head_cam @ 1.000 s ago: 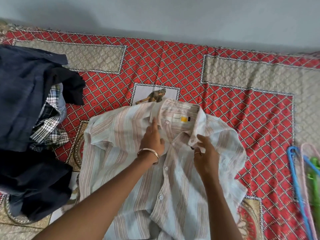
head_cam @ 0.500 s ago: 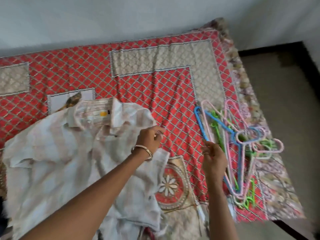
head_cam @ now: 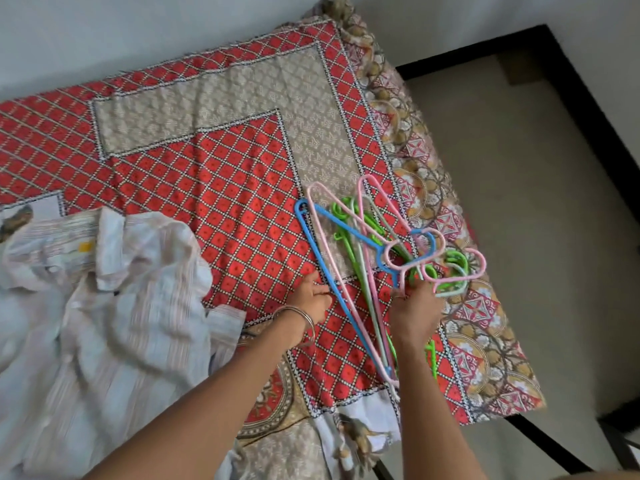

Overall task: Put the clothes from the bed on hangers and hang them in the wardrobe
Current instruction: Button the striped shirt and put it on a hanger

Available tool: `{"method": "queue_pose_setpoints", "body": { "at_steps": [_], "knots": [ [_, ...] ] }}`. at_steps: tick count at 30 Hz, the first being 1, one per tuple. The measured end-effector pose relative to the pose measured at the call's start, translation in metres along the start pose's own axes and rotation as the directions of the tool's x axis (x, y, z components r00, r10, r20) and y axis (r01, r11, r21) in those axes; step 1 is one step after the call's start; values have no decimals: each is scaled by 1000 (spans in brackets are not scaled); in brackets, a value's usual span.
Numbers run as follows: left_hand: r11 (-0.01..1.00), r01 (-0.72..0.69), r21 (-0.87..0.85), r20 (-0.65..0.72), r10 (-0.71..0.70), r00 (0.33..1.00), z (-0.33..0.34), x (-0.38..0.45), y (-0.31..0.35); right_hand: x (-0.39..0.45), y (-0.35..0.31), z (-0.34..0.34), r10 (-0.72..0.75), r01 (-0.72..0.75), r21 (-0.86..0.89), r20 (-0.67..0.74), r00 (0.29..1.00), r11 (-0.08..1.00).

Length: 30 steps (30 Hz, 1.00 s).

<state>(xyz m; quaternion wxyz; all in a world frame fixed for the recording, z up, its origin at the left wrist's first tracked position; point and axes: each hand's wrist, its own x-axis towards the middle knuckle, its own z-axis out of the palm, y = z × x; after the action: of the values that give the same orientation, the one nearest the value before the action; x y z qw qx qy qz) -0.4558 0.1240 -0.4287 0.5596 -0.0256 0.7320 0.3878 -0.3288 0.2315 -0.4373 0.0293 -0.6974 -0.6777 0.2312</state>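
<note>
We see hangers (head_cam: 372, 251) piled on bed (head_cam: 221, 174), 3 o'clock side. Right hand (head_cam: 414, 306) fingers curled on pink hanger (head_cam: 405, 271) neck. Left hand (head_cam: 310, 299) fingers pinch blue hanger (head_cam: 332, 289) bar. Striped shirt (head_cam: 114, 306) at 9 o'clock, apart from both hands.

The shirt (head_cam: 104, 306) collar's yellow tag seems too blurred to read.

One striped shirt (head_cam: 114, 306), one blue hanger (head_cam: 332, 271), two hands
</note>
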Motion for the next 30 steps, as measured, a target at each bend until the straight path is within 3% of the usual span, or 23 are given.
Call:
{"method": "queue_pose_setpoints", "body": {
  "at_steps": [3, 9, 13, 18, 21, 24, 27, 30],
  "knots": [
    [991, 49, -127, -49, -55, 997, 14, 2, 2, 5, 7, 5, -16, 16, 58, 4, 1000, 998],
    [952, 106, -286, -80, -134, 988, 17, -4, 5, -23, -3, -11, -49, 105, 300, -188, 981, 948],
    [911, 70, -406, -109, -124, 986, -2, -14, 7, -53, -19, -19, -111, 153, 440, -120, 987, 885],
    [863, 113, -492, 87, -80, 993, -45, -26, -9, -78, -35, -12, -47, 95, 485, -111, 993, 870],
    [884, 133, -447, 157, -69, 985, -63, -27, -21, -80, -33, 1, -1, 28, 511, -55, 999, 859],
    [903, 126, -410, 135, -76, 988, -72, -27, -27, -75, -29, 5, 37, -41, 602, 20, 999, 797],
    [895, 138, -425, 123, -94, 988, -73, -26, -29, -76, -37, -6, 28, -179, 730, 215, 976, 660],
    [892, 144, -428, 128, -98, 987, -63, -22, -27, -76, -45, -11, -33, -334, 779, 413, 910, 530]
  ]
}}
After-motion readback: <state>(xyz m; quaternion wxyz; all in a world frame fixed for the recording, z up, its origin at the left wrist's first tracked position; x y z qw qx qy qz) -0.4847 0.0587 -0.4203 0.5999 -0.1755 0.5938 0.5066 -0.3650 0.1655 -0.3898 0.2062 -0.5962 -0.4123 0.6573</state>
